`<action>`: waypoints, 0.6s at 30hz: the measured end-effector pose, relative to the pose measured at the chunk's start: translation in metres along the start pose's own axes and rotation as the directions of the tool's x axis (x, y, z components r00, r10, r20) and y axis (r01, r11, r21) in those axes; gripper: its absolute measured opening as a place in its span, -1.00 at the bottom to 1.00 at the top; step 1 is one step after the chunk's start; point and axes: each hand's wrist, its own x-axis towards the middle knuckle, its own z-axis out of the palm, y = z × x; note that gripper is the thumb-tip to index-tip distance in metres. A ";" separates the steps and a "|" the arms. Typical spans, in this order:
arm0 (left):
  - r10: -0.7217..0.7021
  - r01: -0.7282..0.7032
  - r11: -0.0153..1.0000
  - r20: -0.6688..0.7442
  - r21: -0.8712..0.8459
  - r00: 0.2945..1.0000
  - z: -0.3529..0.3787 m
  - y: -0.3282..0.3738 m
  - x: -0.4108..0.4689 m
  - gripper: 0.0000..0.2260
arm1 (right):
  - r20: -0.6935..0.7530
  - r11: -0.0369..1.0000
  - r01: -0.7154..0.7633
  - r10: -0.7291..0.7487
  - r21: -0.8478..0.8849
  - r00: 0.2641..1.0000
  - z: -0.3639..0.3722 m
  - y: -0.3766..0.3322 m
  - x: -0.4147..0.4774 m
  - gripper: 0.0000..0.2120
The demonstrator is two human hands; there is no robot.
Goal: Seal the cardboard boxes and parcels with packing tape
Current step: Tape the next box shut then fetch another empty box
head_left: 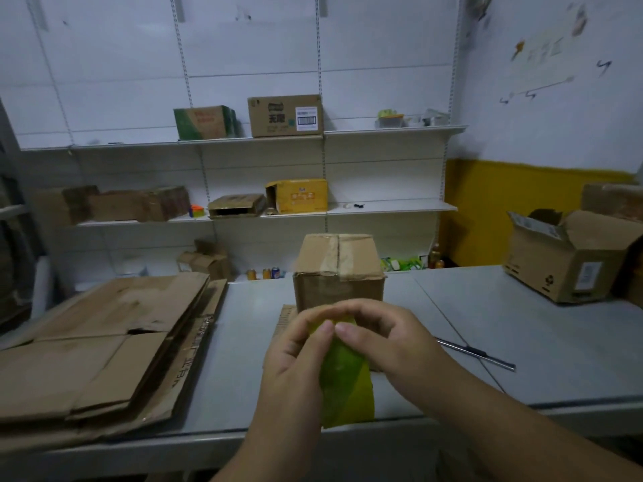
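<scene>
A small closed cardboard box (339, 269) stands on the grey table (522, 328), with tape along its top seam. In front of it both my hands hold a yellow-green roll of packing tape (348, 380). My left hand (295, 360) grips the roll from the left, thumb on its top edge. My right hand (389, 337) curls over the roll's top right, its fingertips meeting the left thumb at the tape's surface. The roll's far side is hidden by my fingers.
Flattened cardboard sheets (101, 342) are stacked on the table's left. An open cardboard box (570, 259) sits at the far right. A thin metal rod (476, 353) lies right of my hands. Wall shelves (382, 133) behind hold more boxes.
</scene>
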 end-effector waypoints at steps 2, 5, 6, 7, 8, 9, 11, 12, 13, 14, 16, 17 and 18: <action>0.018 -0.019 0.999 0.025 0.039 1.000 -0.003 -0.003 -0.001 -0.84 | 0.043 0.999 0.010 -0.012 0.037 0.999 -0.002 -0.001 0.005 -0.79; 0.029 -0.037 0.996 0.096 0.076 0.995 -0.002 -0.004 -0.003 -0.88 | 0.110 0.993 -0.005 -0.008 0.121 0.994 -0.007 0.001 0.010 -0.69; 0.038 -0.047 0.996 0.118 0.078 0.992 0.000 -0.003 -0.004 -0.90 | 0.130 0.991 -0.002 -0.015 0.136 0.991 -0.008 0.003 0.012 -0.72; 0.052 -0.063 0.994 0.129 0.085 0.990 0.001 -0.002 -0.004 -0.91 | 0.145 0.991 -0.002 -0.017 0.132 0.989 -0.007 0.005 0.012 -0.74; 0.064 -0.077 0.992 0.128 0.099 0.990 0.001 -0.002 -0.004 -0.91 | 0.155 0.992 0.001 -0.020 0.126 0.988 -0.006 0.008 0.013 -0.75; 0.071 -0.085 0.990 0.126 0.110 0.990 0.000 -0.001 -0.004 -0.89 | 0.152 0.992 -0.006 -0.013 0.126 0.988 -0.006 0.010 0.013 -0.74; 0.081 -0.103 0.983 0.148 0.152 0.986 -0.003 -0.004 -0.004 -0.83 | 0.093 0.993 -0.036 0.025 0.113 0.995 -0.008 0.012 0.011 -0.73; 0.074 -0.106 0.978 0.178 0.178 0.981 -0.005 -0.005 -0.003 -0.84 | 0.058 0.997 -0.033 0.029 0.067 0.998 -0.010 0.010 0.011 -0.74; 0.064 -0.108 0.973 0.208 0.203 0.976 -0.008 -0.007 -0.003 -0.84 | 0.040 1.000 -0.024 0.025 -0.011 0.999 -0.012 0.007 0.010 -0.74; 0.066 -0.121 0.964 0.229 0.236 0.971 -0.010 -0.007 -0.002 -0.82 | 0.047 0.994 -0.017 0.022 -0.107 0.999 -0.015 0.004 0.011 -0.73; 0.082 -0.142 0.957 0.232 0.254 0.969 -0.012 -0.004 0.001 -0.91 | 0.102 0.954 0.009 0.022 -0.299 0.995 -0.019 -0.001 0.011 -0.65; 0.086 -0.138 0.961 0.215 0.240 0.973 -0.015 -0.001 0.005 -0.93 | 0.126 0.931 0.038 0.009 -0.364 0.992 -0.021 -0.004 0.010 -0.62; 0.089 -0.127 0.967 0.176 0.219 0.980 -0.020 0.001 0.009 -0.86 | 0.134 0.914 0.064 -0.010 -0.401 0.991 -0.023 -0.007 0.009 -0.61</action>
